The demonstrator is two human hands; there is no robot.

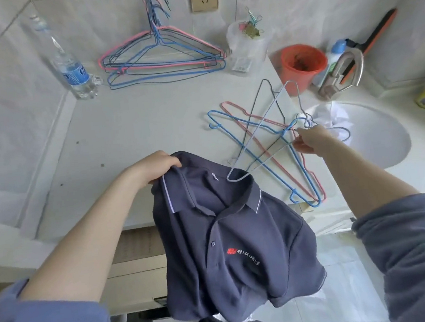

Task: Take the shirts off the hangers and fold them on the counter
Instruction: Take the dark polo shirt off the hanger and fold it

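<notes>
— Plastic water bottle [69, 63] at far left, well apart from the work. What is the risk nearer in?

— Left hand [155, 167], fingers curled round the collar, holds the grey-blue shirt [229, 249] at the front edge of the tabletop [139, 131]. The body hangs below that edge, unfolded. One grip carries the whole garment, so a slack hold would likely let it drop.

— And the white hanger [256, 131]?

— Its near corner lies over the collar; whether it is fully clear cannot be told. A quick pull could snag the neck opening and drag the shirt sideways.

— Further right?

— Loose hangers [276, 139] lie crossed on the tabletop beneath it. Right hand [312, 140], fingers pinching the white hanger's neck, hovers just beside the sink [385, 145]. Set down carelessly, the wire may tangle with that pile or slide into the sink. The pile also crowds the space needed for folding.
</notes>
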